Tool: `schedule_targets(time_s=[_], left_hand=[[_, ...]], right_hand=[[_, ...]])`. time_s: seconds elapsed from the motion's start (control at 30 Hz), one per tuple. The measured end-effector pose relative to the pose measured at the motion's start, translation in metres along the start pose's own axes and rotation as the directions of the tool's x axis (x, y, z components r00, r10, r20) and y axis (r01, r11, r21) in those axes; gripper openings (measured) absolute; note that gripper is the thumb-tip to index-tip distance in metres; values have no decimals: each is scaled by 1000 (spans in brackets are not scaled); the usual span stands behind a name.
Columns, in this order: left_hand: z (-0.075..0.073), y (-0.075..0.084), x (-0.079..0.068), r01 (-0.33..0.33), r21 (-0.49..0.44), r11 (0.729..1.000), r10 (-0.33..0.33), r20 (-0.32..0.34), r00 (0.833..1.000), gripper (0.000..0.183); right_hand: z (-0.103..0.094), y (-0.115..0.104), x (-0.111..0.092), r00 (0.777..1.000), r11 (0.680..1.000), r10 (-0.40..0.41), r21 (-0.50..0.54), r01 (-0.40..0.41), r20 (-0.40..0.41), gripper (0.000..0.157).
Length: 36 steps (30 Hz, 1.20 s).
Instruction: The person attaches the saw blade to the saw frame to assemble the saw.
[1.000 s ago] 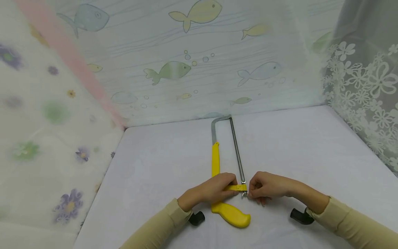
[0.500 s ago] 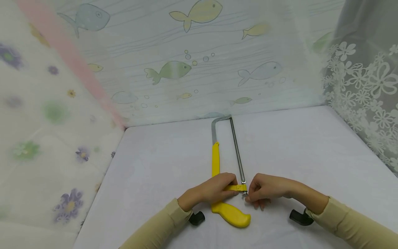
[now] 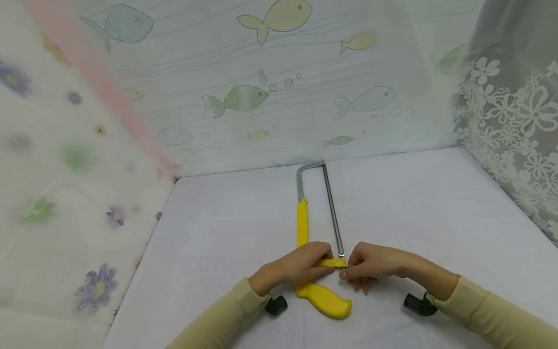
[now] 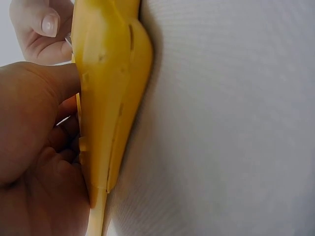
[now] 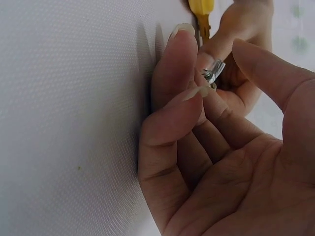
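The hacksaw [image 3: 302, 224] lies flat on the white cloth [image 3: 218, 232], handle [image 3: 328, 301] toward me, blade [image 3: 333, 208] along the right side. My left hand [image 3: 305, 261] grips the yellow frame at its near crosspiece, ahead of the handle. My right hand [image 3: 372, 261], fingers curled, is at the silver wing nut [image 5: 216, 70] below the blade's near end; I cannot tell whether it pinches the nut.
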<state>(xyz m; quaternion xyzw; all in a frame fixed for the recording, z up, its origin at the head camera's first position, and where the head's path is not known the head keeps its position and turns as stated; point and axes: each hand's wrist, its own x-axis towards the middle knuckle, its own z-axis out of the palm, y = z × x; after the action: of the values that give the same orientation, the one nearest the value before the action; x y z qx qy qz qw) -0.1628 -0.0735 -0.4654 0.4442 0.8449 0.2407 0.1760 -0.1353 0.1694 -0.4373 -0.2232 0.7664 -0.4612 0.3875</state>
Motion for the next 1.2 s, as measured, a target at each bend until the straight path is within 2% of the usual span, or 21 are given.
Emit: schedule_targets(time_s=[0.4,1.2], left_hand=[[0,1,-1,5,-2,1000,-5,2,1000,12],[1,-1,0,-6,7,1000,6,-5,1000,13]], right_hand=[[3,-2,1,999,1000,27,13,-27,-37,36],[2,-2,-1,999,1000,25,16,-25,-31,33]])
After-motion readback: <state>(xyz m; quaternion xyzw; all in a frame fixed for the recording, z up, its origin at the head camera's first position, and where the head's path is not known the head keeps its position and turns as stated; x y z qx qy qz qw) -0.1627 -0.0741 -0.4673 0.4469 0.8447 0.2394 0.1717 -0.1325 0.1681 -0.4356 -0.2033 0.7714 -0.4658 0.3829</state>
